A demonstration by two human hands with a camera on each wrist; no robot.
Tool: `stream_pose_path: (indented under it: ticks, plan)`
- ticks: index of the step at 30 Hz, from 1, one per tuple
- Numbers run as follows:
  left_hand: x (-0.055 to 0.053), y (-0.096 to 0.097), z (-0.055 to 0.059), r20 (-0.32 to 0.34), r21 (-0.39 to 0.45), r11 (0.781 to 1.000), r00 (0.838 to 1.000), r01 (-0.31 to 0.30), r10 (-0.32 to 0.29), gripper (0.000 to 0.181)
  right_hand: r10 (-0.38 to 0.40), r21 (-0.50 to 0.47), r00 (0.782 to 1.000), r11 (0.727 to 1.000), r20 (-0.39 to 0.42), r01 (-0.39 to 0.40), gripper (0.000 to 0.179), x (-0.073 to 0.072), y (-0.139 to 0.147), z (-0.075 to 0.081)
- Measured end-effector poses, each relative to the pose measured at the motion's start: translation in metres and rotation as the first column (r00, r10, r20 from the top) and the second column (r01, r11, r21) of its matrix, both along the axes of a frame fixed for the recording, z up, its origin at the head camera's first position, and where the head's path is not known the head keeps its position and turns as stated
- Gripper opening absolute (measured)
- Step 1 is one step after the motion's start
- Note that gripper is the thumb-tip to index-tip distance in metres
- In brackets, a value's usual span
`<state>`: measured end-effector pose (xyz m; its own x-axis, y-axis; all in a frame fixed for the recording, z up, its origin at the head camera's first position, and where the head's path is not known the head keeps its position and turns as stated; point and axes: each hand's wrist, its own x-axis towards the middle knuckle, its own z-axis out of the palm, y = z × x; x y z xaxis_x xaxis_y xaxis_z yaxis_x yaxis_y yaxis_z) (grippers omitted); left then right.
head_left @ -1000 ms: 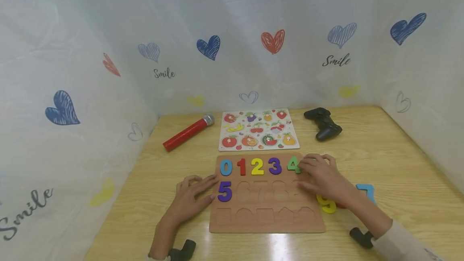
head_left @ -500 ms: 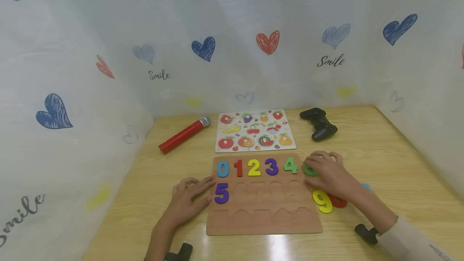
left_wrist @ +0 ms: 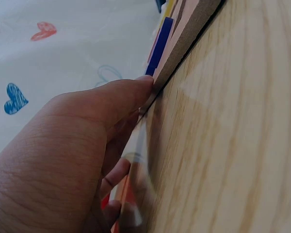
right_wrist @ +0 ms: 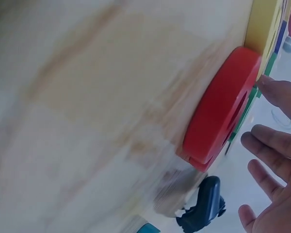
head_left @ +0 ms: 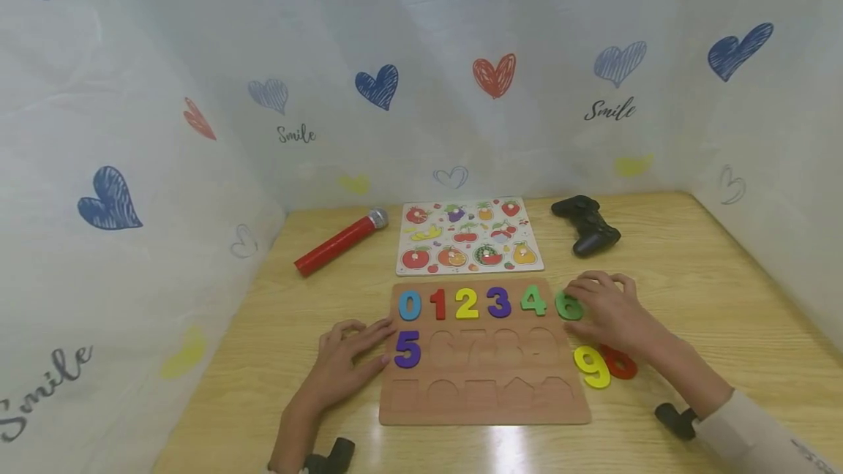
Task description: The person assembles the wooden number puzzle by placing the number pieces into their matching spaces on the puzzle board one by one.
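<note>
My left hand (head_left: 349,360) rests at the left edge of a wooden number board (head_left: 484,412), its fingertips and thumb right at the rim beside the purple 5 (head_left: 407,349). The thumb (left_wrist: 131,92) meets that edge in the left wrist view. My right hand (head_left: 609,317) is just right of the board, fingers loosely spread with the tips at a green 6 (head_left: 568,306) by the upper right corner. Below this hand lie a yellow 9 (head_left: 593,367) and a red number piece (head_left: 620,363). The top row holds 0, 1, 2, 3 and a green 4 (head_left: 533,300).
Behind the board lies a fruit peg puzzle (head_left: 470,236). A red microphone (head_left: 342,242) is at the back left and a black game controller (head_left: 587,225) at the back right. Curtains with printed hearts enclose the table (head_left: 724,298). Bare recesses show in the board's lower rows.
My right hand has drawn back to the right from the green 4, uncovering the green 6. The blue 7 has gone out of sight behind the right forearm. The left hand stays at the board's edge.
</note>
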<state>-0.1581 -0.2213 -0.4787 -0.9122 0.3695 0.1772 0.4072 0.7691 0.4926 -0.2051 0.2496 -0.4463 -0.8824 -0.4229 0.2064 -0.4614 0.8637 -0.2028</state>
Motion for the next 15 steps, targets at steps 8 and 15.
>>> stream_pose_path:
  ticks: [8,15]
  plan:
    - [-0.0001,0.0002,0.0003,0.012,-0.015,1.0,1.0,-0.01,0.01,0.049,0.008,0.001,1.0,1.0,0.001,-0.008,0.053,-0.0038,0.0058,-0.0001]
    - [-0.0004,-0.0001,0.0,-0.01,-0.019,1.0,1.0,-0.004,0.004,0.049,0.004,-0.015,0.999,1.0,0.038,-0.004,0.049,-0.0065,0.0072,-0.0019]
